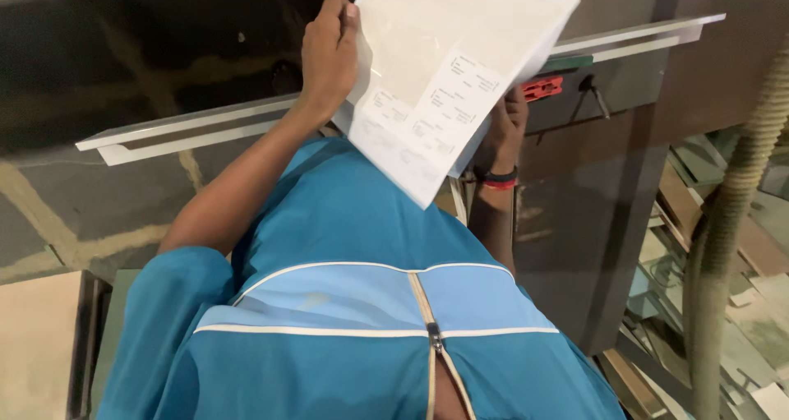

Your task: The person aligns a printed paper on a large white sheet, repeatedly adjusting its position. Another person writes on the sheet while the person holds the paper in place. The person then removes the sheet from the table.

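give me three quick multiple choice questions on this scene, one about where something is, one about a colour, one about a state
1. Where is the large white sheet with pale printed labels?
A. Flat on the floor
B. Held up between both hands in front of the person's chest
C. Tucked under one arm

2. What colour is the short-sleeved zip-front work shirt?
A. Blue with white piping
B. Yellow
C. Black

3. How does the left hand meet the sheet?
A. Open, hanging clear of it
B. Resting flat beneath it
C. Closed on its edge

Answers:
1 B, since the left hand grips one edge and the right hand, with a red and black wristband, sits behind the other edge.
2 A, the fabric is blue and white lines cross the chest.
3 C, the fingers curl over the sheet's upper left edge.
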